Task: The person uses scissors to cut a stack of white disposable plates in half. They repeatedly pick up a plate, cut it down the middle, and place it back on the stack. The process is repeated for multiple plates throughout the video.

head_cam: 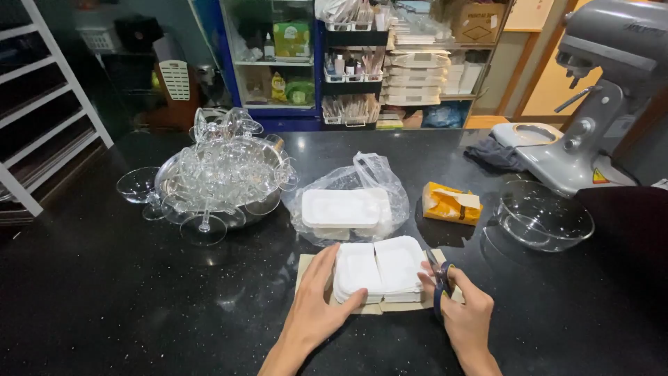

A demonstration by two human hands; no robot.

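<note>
Pressing flat on a stack of white trays [379, 270] mid-worktop [104, 299]: left hand [316, 306], fingers spread. Just right of it, right hand [465, 315] gripping blue-handled scissors [440, 284], blades pointing away along stack's edge.

Overhead light where I'm standing, fairly bright. Glare specks on the black counter [125, 292] and the glassware [223, 174]. Edges bowed by wide lens; far shelves [390, 63] soft.
</note>
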